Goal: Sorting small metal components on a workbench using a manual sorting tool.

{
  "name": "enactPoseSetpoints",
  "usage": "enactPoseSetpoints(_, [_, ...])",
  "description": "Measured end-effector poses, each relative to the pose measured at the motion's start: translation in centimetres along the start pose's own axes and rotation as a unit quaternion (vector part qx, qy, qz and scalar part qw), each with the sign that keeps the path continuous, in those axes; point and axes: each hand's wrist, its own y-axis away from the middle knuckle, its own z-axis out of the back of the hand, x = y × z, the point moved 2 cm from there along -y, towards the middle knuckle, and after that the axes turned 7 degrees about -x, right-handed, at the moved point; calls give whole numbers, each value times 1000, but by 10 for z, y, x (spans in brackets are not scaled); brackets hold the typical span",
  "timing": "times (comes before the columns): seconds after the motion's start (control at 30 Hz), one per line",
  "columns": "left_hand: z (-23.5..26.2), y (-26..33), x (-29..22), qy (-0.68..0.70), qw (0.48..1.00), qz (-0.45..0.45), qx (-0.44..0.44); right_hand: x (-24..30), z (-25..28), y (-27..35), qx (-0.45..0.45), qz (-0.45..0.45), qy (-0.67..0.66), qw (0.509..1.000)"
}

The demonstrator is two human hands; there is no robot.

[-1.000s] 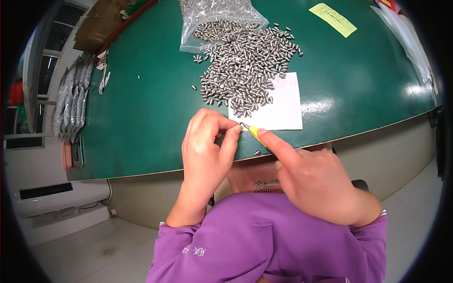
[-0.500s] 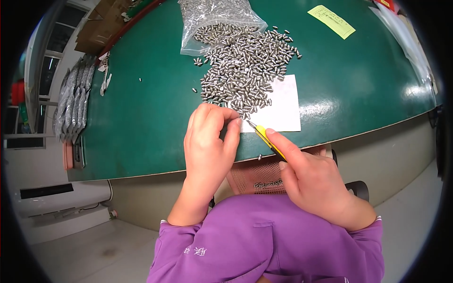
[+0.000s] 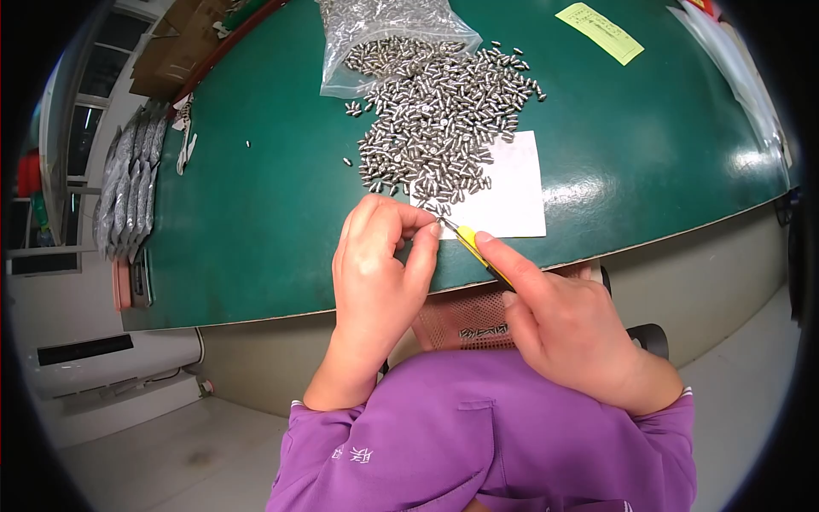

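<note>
My right hand (image 3: pixel 567 320) grips a yellow and black utility knife (image 3: pixel 474 247), the index finger stretched along its top. The blade points up and left, to the fingertips of my left hand (image 3: pixel 380 252). Thumb and index finger of that hand are pinched together, apparently on a small metal part (image 3: pixel 439 220) mostly hidden by the fingertips. Just beyond lies a heap of small, shiny, pointed metal parts (image 3: pixel 426 128). Its near edge rests on a white sheet of paper (image 3: pixel 518 192).
A clear plastic bag (image 3: pixel 392 21) spills more parts at the back. Below the table edge, a pink perforated basket (image 3: pixel 448 320) holds several parts. A yellow-green paper slip (image 3: pixel 601 34) lies at the far right of the green table (image 3: pixel 256 230). Grey packets (image 3: pixel 132 179) stand at left.
The knife tip has moved slightly left and now meets the left fingertips. A loose metal part at the table's front edge is no longer seen there. The view has shifted a little.
</note>
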Motion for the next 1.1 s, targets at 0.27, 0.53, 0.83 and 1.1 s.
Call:
enactPoseSetpoints(0.27, [1, -1, 1, 4, 1000, 6, 5, 5, 15, -13, 33, 0, -6, 999])
enactPoseSetpoints(0.53, [3, -2, -3, 13, 999, 37, 1, 12, 17, -13, 17, 30, 45, 998])
enactPoseSetpoints(0.83, [20, 6, -13, 55, 995, 42, 65, 1, 2, 4, -36, 9, 34, 999])
enactPoseSetpoints(1.1, [3, -9, 7, -30, 999, 35, -15, 2, 0, 1, -23, 5, 13, 1000])
